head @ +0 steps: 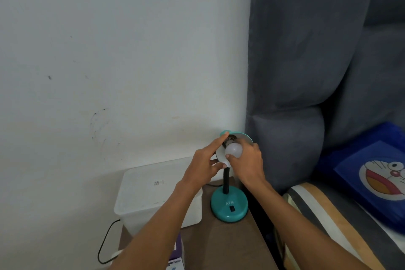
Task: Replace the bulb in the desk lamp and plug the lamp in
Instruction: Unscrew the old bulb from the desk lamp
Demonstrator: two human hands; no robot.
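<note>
A teal desk lamp stands on a brown table by the wall corner, its round base (229, 207) carrying a black switch and a black flexible neck. Its teal shade (243, 137) is tipped toward me, showing the socket. A white bulb (234, 149) sits at the socket mouth, its metal screw base partly visible. My right hand (246, 163) is wrapped around the bulb. My left hand (205, 163) grips the left rim of the shade, index finger stretched along it. The lamp's black cord (105, 241) loops down left of the table; its plug is not visible.
A white plastic lidded box (153, 193) sits on the table left of the lamp, under my left forearm. A purple carton (177, 256) lies at the near table edge. A grey padded headboard (306, 72), striped bedding and a blue cartoon pillow (377, 173) fill the right.
</note>
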